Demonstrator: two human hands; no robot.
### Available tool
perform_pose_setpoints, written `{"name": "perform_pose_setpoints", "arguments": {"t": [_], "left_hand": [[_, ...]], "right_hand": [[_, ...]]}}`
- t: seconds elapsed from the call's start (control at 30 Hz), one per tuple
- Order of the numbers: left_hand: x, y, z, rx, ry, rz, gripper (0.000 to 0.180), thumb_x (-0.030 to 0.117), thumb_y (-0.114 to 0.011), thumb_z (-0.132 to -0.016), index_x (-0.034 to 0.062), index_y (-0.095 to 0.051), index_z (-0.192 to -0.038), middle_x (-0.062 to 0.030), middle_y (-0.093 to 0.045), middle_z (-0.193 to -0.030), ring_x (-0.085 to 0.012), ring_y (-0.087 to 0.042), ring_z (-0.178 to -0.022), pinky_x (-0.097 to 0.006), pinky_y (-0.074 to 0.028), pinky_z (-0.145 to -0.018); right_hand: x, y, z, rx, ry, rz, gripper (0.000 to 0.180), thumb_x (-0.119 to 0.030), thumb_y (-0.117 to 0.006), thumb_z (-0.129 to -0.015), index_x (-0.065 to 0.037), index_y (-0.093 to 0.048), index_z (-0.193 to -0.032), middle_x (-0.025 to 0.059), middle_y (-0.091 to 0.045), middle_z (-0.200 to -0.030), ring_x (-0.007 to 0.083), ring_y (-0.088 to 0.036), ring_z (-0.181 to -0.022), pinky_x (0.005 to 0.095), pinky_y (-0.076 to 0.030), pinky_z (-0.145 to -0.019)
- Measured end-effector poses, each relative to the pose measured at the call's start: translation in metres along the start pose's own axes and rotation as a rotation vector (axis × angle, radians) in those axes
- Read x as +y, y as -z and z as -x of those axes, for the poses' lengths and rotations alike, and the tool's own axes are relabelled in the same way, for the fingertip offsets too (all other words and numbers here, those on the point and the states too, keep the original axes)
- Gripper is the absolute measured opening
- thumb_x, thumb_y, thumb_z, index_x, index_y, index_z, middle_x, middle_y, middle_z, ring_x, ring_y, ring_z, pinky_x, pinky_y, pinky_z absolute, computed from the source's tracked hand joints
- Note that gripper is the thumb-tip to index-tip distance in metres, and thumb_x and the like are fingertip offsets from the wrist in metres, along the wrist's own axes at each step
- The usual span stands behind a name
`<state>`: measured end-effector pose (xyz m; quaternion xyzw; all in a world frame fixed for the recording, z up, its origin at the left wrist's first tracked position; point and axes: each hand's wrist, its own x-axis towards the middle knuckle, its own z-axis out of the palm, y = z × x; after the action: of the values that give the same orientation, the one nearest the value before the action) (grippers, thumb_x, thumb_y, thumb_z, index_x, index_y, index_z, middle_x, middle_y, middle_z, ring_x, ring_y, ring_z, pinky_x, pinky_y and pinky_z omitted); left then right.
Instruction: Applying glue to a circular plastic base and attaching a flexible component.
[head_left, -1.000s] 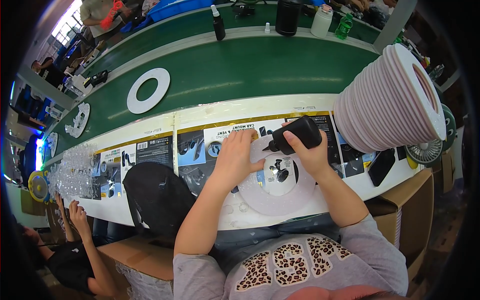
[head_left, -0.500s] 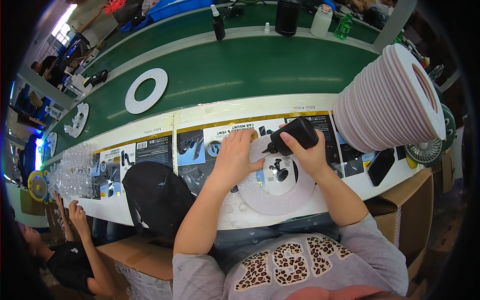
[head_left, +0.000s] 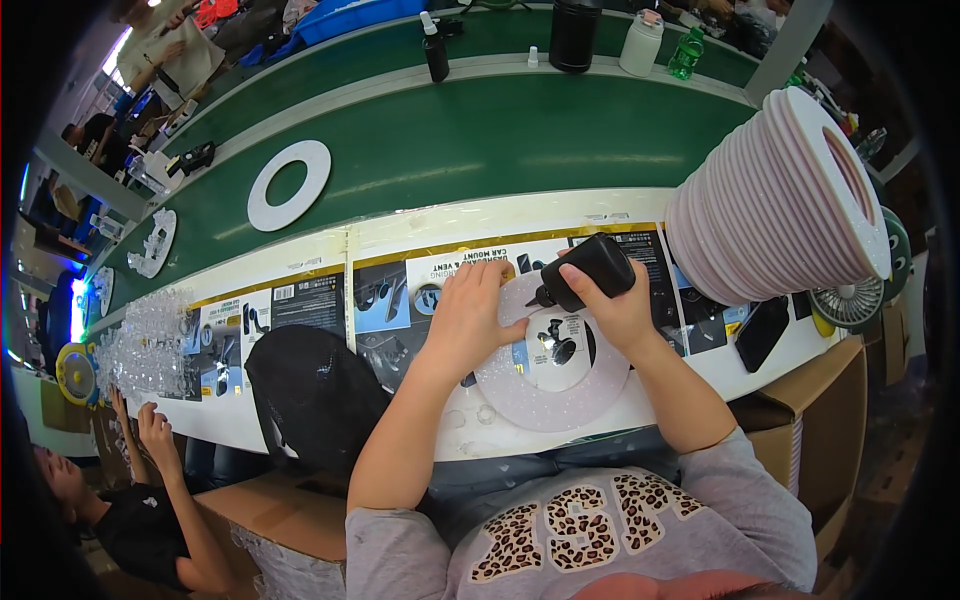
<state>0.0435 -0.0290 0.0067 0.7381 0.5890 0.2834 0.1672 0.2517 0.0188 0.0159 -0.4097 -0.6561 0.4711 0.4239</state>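
right grip (head_left: 626,312) clasps a rounded black bottle (head_left: 598,268), left grip (head_left: 472,306) holds a speckled ring (head_left: 553,407).

You get bright, fairly even light that keeps your left hand (head_left: 472,310) and right hand (head_left: 622,315) crisp, pale glare streaking the green belt (head_left: 480,130), a blue-white light (head_left: 79,298) flaring far left, and fisheye-bowed edges fading into black.

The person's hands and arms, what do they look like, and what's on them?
The left hand and right hand are bare, and so are the left forearm and right forearm. Short, plain gray sleeves end near the elbows, part of a gray T-shirt with big leopard-spotted letters.
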Motion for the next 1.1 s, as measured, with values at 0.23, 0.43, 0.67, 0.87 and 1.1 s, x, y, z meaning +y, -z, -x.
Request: {"name": "perform_pose_setpoints", "arguments": {"t": [0.23, 0.43, 0.67, 0.87, 1.1], "left_hand": [[-0.001, -0.001, -0.001, -0.023, -0.015, -0.008, 0.064, 0.021, -0.084, -0.065, 0.0005, -0.055, -0.119, -0.0146, -0.062, -0.108, -0.0317, -0.056, -0.105, -0.040, -0.043, -0.093], [0.002, 0.006, -0.001, 0.037, -0.001, 0.090, 0.055, 0.011, -0.079, -0.073, 0.0027, -0.054, -0.122, -0.0116, -0.064, -0.107, -0.0307, -0.058, -0.103, -0.039, -0.046, -0.094], [-0.018, 0.013, -0.005, 0.252, 0.074, 0.046, 0.034, 0.010, -0.069, -0.080, 0.0036, -0.060, -0.112, -0.0103, -0.066, -0.098, -0.0300, -0.058, -0.099, -0.040, -0.045, -0.086], [-0.020, 0.012, -0.006, 0.317, 0.073, 0.006, 0.025, 0.007, -0.067, -0.080, 0.0040, -0.062, -0.104, -0.0093, -0.065, -0.092, -0.0291, -0.059, -0.093, -0.040, -0.045, -0.080], [-0.018, 0.012, -0.004, 0.307, 0.063, -0.007, 0.024, 0.007, -0.067, -0.080, 0.0040, -0.062, -0.104, -0.0091, -0.065, -0.090, -0.0288, -0.059, -0.091, -0.039, -0.046, -0.081]], "right_hand": [[0.000, 0.003, -0.001, 0.051, 0.000, -0.060, 0.022, -0.014, -0.071, -0.089, 0.002, -0.070, -0.104, 0.0084, -0.072, -0.097, 0.0130, -0.067, -0.085, 0.0271, -0.053, -0.080], [-0.014, 0.005, -0.003, 0.135, 0.025, -0.118, 0.021, -0.017, -0.070, -0.090, 0.000, -0.070, -0.101, 0.0062, -0.071, -0.089, 0.0122, -0.066, -0.081, 0.0260, -0.052, -0.076], [-0.020, -0.011, 0.009, 0.007, -0.006, -0.248, 0.022, -0.013, -0.068, -0.090, 0.001, -0.068, -0.107, 0.0080, -0.072, -0.096, 0.0123, -0.066, -0.086, 0.0263, -0.053, -0.080], [-0.017, -0.017, 0.012, -0.083, -0.009, -0.172, 0.023, -0.012, -0.069, -0.090, 0.002, -0.068, -0.108, 0.0073, -0.071, -0.096, 0.0114, -0.066, -0.086, 0.0253, -0.053, -0.079], [-0.015, -0.020, 0.012, -0.095, -0.010, -0.177, 0.023, -0.011, -0.069, -0.090, 0.002, -0.068, -0.108, 0.0078, -0.071, -0.095, 0.0117, -0.066, -0.085, 0.0254, -0.053, -0.079]]}}
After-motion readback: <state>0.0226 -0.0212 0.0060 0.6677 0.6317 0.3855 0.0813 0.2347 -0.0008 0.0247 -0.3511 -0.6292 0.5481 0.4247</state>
